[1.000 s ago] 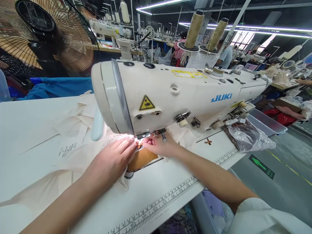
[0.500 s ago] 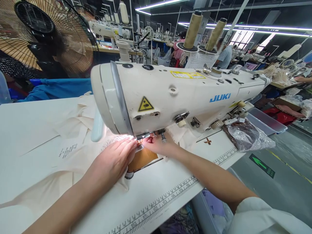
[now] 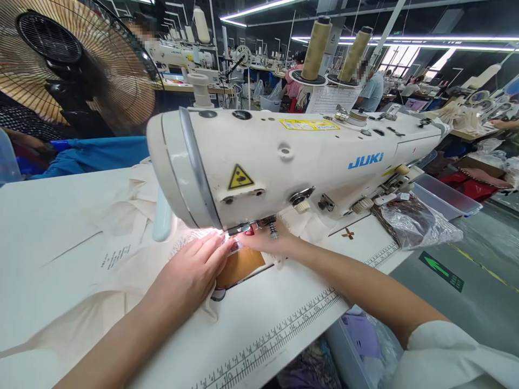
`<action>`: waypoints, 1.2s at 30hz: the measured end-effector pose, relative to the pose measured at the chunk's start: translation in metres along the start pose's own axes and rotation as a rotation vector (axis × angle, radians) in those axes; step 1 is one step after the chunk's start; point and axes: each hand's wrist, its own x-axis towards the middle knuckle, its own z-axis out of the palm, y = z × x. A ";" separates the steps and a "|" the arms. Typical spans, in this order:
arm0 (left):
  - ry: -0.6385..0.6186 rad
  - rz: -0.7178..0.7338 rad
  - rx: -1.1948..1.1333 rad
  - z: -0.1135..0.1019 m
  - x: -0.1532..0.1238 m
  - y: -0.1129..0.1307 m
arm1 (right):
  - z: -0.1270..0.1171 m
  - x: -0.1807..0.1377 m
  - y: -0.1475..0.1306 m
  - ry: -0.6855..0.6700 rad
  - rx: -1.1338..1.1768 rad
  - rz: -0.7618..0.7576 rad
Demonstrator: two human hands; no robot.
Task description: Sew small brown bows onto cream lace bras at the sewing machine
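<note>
The white sewing machine (image 3: pixel 259 167) stretches across the middle, its lit needle area low under the head. My left hand (image 3: pixel 192 267) lies flat on the cream fabric (image 3: pixel 111 294), fingers stretched toward the presser foot. Close beside its fingertips, my right hand (image 3: pixel 265 239) reaches under the machine arm with thumb and fingers pinched together. What that pinch holds is hidden. An orange-brown plate (image 3: pixel 239 268) shows in the bed between the hands. Pale lace (image 3: pixel 184 240) lies by the left fingers. A small brown ribbon bow (image 3: pixel 347 233) rests on the table to the right.
A ruler strip (image 3: pixel 279 337) runs along the table's front edge. At the right lie a plastic bag of brown material (image 3: pixel 417 219) and a clear bin (image 3: pixel 448 194). A fan (image 3: pixel 77 65) stands at left, and thread cones (image 3: pixel 316 48) rise behind the machine. Other people sit farther back.
The view has shifted slightly. My right fingertips have come closer to my left fingers at the presser foot, while the left hand stays flat on the fabric.
</note>
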 end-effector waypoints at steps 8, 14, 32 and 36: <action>-0.062 -0.014 0.054 0.000 -0.001 0.002 | -0.010 -0.008 0.000 0.033 0.035 -0.109; -0.082 -0.018 0.116 0.000 0.000 0.005 | -0.003 -0.012 0.005 0.073 0.044 -0.110; -0.045 -0.027 0.137 0.000 0.001 0.007 | 0.007 -0.011 0.009 0.142 0.105 -0.126; -0.048 -0.035 0.114 0.001 0.001 0.007 | 0.006 -0.009 0.008 0.130 0.062 -0.100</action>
